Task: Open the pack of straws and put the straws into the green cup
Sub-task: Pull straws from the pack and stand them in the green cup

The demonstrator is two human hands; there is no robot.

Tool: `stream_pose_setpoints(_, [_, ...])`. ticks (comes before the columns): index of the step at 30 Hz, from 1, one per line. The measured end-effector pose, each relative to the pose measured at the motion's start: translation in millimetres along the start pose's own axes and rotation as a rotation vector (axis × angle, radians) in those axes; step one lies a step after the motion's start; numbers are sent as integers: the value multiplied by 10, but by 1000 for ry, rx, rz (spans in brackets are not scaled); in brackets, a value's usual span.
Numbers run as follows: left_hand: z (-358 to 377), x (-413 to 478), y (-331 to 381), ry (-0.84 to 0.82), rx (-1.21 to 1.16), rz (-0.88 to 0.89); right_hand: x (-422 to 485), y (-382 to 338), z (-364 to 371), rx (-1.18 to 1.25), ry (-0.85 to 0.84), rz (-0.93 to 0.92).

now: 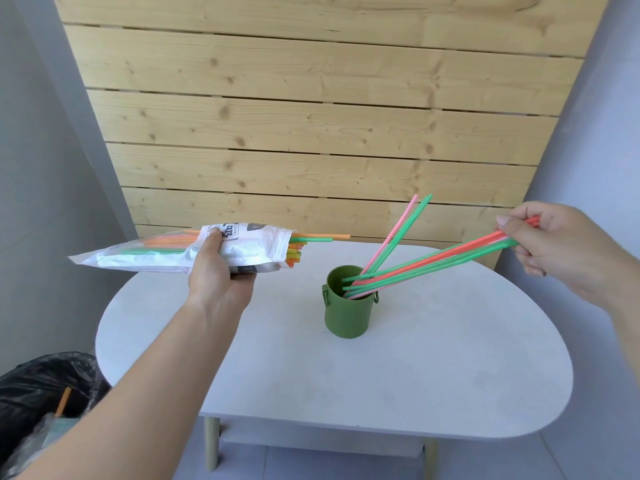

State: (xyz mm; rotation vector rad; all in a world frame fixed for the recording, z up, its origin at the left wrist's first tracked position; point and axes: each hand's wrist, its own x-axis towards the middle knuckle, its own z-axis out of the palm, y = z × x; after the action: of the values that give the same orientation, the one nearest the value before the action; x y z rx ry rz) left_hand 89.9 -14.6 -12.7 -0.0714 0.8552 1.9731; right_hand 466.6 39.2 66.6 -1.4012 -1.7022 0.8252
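Note:
The green cup (349, 308) stands upright near the middle of the white table (450, 358). My left hand (218, 271) holds the white pack of straws (166, 252) above the table's left side, its torn end facing right with orange, green and yellow straw tips sticking out. My right hand (554, 244) pinches the upper ends of a bundle of green, red and pink straws (433, 263), whose lower ends sit inside the cup. A pink and a green straw (398, 232) lean in the cup on their own.
A black bin bag (45, 386) with an orange straw in it sits on the floor at the lower left. A wooden plank wall (311, 116) stands right behind the table. The table's rounded front edge is close to me.

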Motion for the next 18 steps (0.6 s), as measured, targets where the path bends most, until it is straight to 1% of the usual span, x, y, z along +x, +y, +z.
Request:
stream_pose_setpoints(6, [-12, 5, -27, -50, 15, 5, 165, -155, 218, -108, -21, -52])
stream_pose_setpoints(10, [-40, 40, -19, -67, 23, 9, 239, -283, 470, -206, 18, -147])
stream_pose_setpoints(18, [-53, 13, -17, -73, 39, 9, 340, -394, 953, -427, 167, -286])
